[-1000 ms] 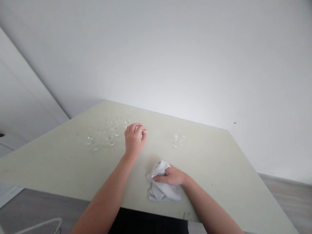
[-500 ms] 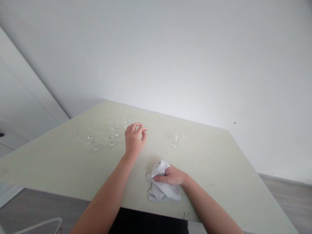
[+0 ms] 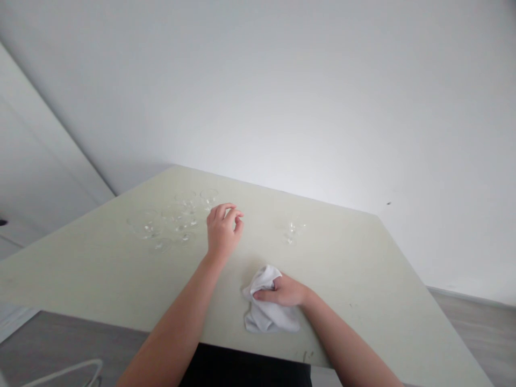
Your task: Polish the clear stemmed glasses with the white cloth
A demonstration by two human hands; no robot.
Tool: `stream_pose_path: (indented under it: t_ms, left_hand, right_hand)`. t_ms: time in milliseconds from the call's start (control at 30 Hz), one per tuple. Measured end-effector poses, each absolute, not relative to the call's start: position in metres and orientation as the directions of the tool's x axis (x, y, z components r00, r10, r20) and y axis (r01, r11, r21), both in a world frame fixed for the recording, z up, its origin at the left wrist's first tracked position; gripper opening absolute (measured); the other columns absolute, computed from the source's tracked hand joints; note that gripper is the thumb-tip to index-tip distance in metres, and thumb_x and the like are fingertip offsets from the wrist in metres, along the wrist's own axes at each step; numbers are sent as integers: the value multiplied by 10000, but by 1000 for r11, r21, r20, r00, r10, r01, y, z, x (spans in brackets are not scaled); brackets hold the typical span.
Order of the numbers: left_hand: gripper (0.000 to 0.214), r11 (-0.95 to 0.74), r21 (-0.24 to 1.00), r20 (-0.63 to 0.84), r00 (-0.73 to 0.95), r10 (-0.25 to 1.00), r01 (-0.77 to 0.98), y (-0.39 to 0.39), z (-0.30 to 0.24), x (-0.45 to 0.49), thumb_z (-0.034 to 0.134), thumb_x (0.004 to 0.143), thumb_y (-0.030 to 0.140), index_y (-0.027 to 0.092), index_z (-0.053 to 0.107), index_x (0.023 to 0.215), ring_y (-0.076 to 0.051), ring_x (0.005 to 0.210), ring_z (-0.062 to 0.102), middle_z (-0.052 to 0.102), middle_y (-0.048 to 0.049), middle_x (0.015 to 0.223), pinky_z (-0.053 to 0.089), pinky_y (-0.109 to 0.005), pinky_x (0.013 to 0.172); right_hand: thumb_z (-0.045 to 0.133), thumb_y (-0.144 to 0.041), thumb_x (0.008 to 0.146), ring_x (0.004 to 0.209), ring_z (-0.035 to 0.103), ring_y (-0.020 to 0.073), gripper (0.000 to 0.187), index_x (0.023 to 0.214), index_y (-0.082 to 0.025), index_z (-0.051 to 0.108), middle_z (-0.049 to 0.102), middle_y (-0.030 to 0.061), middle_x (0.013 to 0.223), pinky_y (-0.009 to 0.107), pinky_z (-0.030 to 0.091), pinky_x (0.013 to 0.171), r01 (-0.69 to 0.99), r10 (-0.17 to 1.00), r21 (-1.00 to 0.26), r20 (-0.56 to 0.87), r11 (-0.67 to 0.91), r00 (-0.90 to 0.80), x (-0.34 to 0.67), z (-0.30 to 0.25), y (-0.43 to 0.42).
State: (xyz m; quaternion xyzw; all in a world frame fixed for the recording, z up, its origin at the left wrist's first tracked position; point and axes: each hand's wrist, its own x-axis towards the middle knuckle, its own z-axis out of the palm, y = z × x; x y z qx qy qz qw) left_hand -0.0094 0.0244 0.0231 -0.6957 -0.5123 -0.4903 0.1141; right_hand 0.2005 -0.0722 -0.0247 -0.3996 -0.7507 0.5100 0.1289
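My left hand is raised over the table, just right of several clear glasses. Its fingers are curled in toward the thumb; what they hold, if anything, I cannot make out. A crumpled white cloth lies by the near edge, with my right hand closed on its upper part, thumb on top. Beyond that hand, a single small clear glass sits by itself. The glasses are see-through, so their outlines are faint and partly merge.
The pale green table meets a white wall at the back. White panels rise on the left. A pale curved bar shows low at the left, above the grey floor.
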Motion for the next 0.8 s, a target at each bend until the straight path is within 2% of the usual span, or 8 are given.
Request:
stream_pose_path:
  t_ms: [233,800]
  left_hand:
    - [151,-442,352,790,-9,613,825,25,23,-9,569,794,104,212,662,844,-267,1064,563,637,-86,1065,415,-416,968]
    - [141,-458,334,794,16,607,824,24,21,-6,562,817,110,209,659,845,-258,1054,569,642,-83,1059,415,-412,975]
  right_hand:
    - [600,-410,891,838,581,167,263,963,-167,670,658,22,896,270,467,792,407,706,-892,-158,198,-690,201,-26,-71]
    - [601,-394,888,849,588,176,246,958,-170,674,661,27,898,281,468,806,403,711,-887,-133,224,-690,200,-22,-73]
